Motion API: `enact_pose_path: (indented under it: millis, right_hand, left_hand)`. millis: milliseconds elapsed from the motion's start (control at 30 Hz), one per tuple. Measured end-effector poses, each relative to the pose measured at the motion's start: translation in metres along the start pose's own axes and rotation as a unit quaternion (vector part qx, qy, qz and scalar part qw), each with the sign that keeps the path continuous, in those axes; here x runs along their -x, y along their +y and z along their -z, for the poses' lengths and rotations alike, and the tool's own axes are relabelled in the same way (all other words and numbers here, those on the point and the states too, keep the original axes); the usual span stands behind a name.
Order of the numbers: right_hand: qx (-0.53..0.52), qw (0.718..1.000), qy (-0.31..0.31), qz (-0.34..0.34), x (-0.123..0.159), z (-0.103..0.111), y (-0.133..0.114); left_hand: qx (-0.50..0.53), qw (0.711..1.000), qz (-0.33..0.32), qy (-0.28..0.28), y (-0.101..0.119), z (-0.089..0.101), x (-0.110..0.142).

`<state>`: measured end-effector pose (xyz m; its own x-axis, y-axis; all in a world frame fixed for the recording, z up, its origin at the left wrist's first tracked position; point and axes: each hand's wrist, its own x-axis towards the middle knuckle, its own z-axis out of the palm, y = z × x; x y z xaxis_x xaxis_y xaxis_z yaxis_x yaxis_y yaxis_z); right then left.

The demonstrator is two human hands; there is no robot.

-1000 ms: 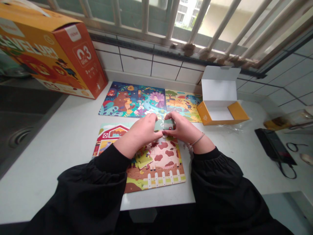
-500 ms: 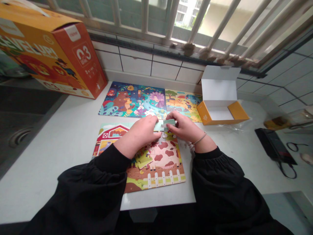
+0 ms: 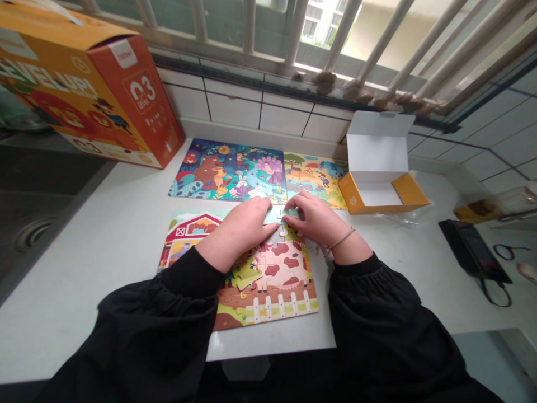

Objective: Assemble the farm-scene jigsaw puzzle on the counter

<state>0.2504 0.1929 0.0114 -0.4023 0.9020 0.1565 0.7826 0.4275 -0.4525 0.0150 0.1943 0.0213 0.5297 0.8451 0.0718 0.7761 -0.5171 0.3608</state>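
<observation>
hands lower the pieces

both hands have dropped since a second ago: left hand (image 3: 241, 229) and right hand (image 3: 316, 221) now press the pale green puzzle pieces (image 3: 280, 213), fingers curled, onto the farm puzzle (image 3: 268, 291) at mid-frame on the bench (image 3: 104, 235).

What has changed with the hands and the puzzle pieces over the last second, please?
Both hands, left hand and right hand, lowered the joined pale green pieces from above the farm puzzle down to its top edge, pressing them flat. The grip stayed; the other puzzles and boxes did not move.
</observation>
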Motion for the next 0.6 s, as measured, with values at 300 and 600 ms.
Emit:
enact_pose_path:
  millis: [300,600]
  right_hand:
    - [0.006,1.0,-0.012,-0.008,0.0031,0.0017,-0.0047]
    - [0.003,1.0,-0.019,0.0,0.0034,0.0013,-0.0045]
  left_hand:
    - [0.018,1.0,-0.009,0.002,-0.0009,-0.0004,-0.0003]
    - [0.033,0.999,-0.02,-0.001,-0.0007,0.0014,0.001]
